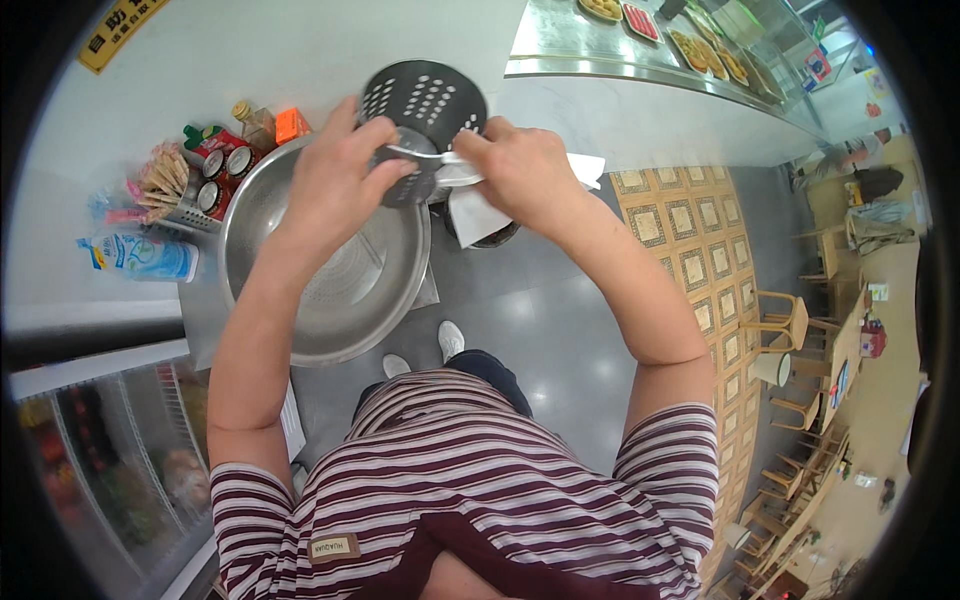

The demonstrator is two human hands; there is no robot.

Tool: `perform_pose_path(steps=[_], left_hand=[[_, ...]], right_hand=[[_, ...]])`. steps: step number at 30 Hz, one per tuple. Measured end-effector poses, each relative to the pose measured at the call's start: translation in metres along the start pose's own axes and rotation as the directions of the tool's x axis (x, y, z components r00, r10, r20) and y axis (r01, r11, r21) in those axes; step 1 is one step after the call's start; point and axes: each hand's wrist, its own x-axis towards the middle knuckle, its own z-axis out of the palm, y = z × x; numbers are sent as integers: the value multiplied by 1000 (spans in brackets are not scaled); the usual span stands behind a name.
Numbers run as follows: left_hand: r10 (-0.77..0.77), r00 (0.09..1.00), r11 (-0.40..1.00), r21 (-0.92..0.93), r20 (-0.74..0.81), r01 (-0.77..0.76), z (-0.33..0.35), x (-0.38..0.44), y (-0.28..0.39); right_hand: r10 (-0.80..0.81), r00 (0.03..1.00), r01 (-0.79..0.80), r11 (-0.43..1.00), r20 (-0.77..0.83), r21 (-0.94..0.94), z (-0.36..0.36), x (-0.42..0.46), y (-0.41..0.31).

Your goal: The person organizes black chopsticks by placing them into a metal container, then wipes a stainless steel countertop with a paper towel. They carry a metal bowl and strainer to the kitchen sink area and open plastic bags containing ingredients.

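Observation:
In front of me, beyond the steel basin's rim, is a black perforated holder (424,94) with rows of oval holes. My left hand (334,172) pinches a thin pale edge beside a dark round piece (411,180), just below the holder. My right hand (517,169) is closed around white strip-like pieces (459,176) that meet that edge; their exact kind is unclear. White sheet material (476,219) hangs below my right hand, over a dark round container (499,238). A large stainless steel basin (322,330) lies below my left forearm.
Left of the basin stand red drink cans (214,196), a steel holder of wooden sticks (169,184), a bottle (255,126) and a blue pouch (150,255). A glass-door fridge (112,457) is lower left. A steel food counter (562,37), wooden stools (780,322) and a distant person (855,154) are right.

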Motion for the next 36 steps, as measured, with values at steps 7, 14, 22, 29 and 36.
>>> perform_pose_path(steps=[7, 14, 22, 29, 36], left_hand=[[20, 978, 989, -138, -210, -50, 7, -11, -6], [-369, 896, 925, -197, -247, 326, -11, -115, -82], [-579, 730, 813, -320, -363, 486, 0, -203, -110], [-610, 690, 793, -282, -390, 541, 5, -227, -111], [-626, 685, 773, -174, -374, 611, 6, -229, -107]], right_hand=[[504, 861, -357, 507, 66, 785, 104, -27, 84], [711, 464, -184, -506, 528, 843, 220, -61, 137], [556, 420, 91, -812, 717, 577, 295, -84, 157], [433, 578, 74, -872, 691, 485, 305, -93, 156], [387, 609, 84, -900, 693, 428, 305, -93, 154]])
